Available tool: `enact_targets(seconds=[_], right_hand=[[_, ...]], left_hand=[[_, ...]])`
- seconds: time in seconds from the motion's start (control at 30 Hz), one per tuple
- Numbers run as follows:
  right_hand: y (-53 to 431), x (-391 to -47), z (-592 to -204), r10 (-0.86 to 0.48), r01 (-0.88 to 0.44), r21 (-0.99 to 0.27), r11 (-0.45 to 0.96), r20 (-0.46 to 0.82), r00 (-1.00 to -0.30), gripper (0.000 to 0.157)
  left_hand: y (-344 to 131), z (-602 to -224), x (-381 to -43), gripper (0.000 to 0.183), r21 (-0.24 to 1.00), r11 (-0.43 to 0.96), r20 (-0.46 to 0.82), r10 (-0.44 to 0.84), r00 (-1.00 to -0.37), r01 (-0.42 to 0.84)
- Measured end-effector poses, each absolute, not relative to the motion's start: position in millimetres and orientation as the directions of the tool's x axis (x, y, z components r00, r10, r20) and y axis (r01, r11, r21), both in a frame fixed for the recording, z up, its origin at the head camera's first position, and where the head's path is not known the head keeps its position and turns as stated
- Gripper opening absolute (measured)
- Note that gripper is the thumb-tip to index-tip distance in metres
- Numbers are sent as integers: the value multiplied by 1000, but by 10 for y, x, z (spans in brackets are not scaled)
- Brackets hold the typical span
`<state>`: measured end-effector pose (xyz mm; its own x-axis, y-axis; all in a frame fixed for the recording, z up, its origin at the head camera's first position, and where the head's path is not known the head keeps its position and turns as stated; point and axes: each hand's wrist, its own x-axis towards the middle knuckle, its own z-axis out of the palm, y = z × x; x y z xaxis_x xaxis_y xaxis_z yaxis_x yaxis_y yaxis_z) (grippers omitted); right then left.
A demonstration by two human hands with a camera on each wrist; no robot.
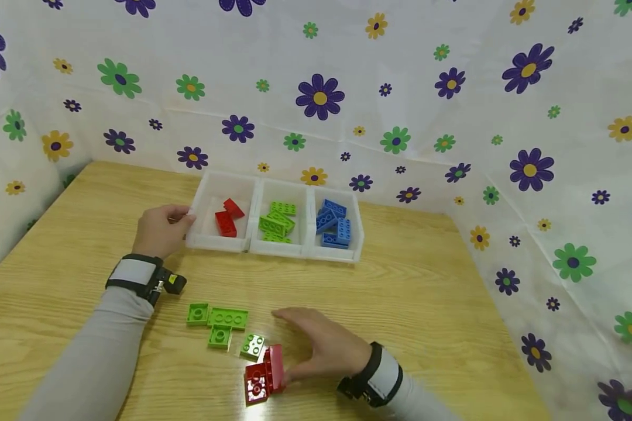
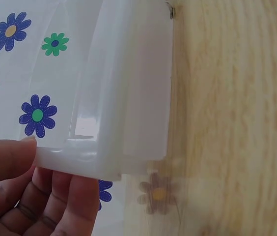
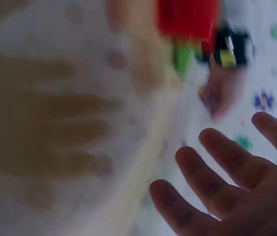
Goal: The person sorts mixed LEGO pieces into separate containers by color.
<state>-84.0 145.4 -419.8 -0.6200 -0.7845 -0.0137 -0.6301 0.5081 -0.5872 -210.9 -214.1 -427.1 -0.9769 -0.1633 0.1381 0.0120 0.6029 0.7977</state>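
My left hand point(image 1: 160, 231) pinches the left wall of a white three-part tray point(image 1: 223, 244). In the left wrist view the thumb lies on the rim and the fingers point(image 2: 82, 201) curl below it. My right hand point(image 1: 326, 348) is spread, its thumb right at a pink-red brick point(image 1: 276, 365) that stands against a dark red brick point(image 1: 256, 383). Its other fingers point(image 3: 192, 169) are straight and apart in the right wrist view. Left of it are a small light green brick point(image 1: 253, 346) with studs up and a group of upturned green bricks point(image 1: 229, 317).
The tray holds two red bricks point(image 1: 225, 224) at left, several green bricks point(image 1: 279, 221) in the middle and several blue bricks point(image 1: 343, 228) at right. A flower-patterned cloth point(image 1: 426, 105) hangs behind and beside the wooden table point(image 1: 426, 280).
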Motion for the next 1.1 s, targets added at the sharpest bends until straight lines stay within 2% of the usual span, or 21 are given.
enact_targets(seconds=[0.1, 0.17, 0.27, 0.33, 0.4, 0.5, 0.6, 0.63, 0.67, 0.73, 0.8, 0.93, 1.0, 1.1], right_hand=[[1346, -643, -4291, -832, -710, -496, 500, -47, -553, 105], [1274, -593, -4314, -838, -740, -448, 502, -43, -544, 103], [1210, -592, -4302, -823, -740, -407, 535, -52, -566, 97], [1207, -636, -4259, -809, -715, -422, 557, -79, -583, 91], [1232, -728, -4195, -796, -662, -502, 556, -93, -598, 85], [1278, -957, -4057, -774, -559, -683, 471, -15, -633, 67], [1245, -1267, -3928, -711, -574, -743, 344, 192, -676, 31], [1186, -1384, -3892, -682, -617, -712, 336, 269, -681, 21], [1118, -1495, -3860, -648, -660, -667, 347, 338, -683, 18], [952, -1708, -3804, -576, -702, -584, 407, 433, -694, 29], [771, -1913, -3747, -529, -702, -531, 474, 465, -710, 38], [352, -2306, -3614, -528, -631, -477, 612, 347, -775, 43], [119, -2489, -3588, -592, -638, -384, 667, 248, -767, 42], [-202, -2697, -3666, -679, -687, -176, 705, 115, -726, 41]], left_hand=[[-2136, -4273, -2103, 37, 796, 605, 154, -161, -975, 26], [-2167, -4263, -2097, 37, 798, 602, 152, -162, -975, 24], [-2202, -4256, -2090, 38, 804, 595, 142, -172, -975, 12], [-2219, -4269, -2091, 37, 805, 594, 138, -181, -974, 4], [-2227, -4294, -2100, 37, 806, 593, 136, -187, -973, -1], [-2210, -4330, -2119, 36, 807, 590, 141, -184, -973, 5], [-2156, -4343, -2135, 35, 810, 586, 149, -175, -973, 19], [-2153, -4337, -2131, 35, 811, 584, 149, -175, -973, 19], [-2147, -4333, -2127, 35, 813, 582, 150, -174, -973, 21], [-2127, -4318, -2110, 34, 817, 577, 150, -169, -974, 25], [-2102, -4299, -2088, 34, 822, 569, 142, -165, -976, 24], [-2096, -4278, -2061, 34, 834, 552, 120, -165, -979, 9], [-2129, -4290, -2071, 34, 835, 551, 126, -173, -977, 10], [-2194, -4310, -2096, 33, 832, 554, 148, -178, -973, 26]])
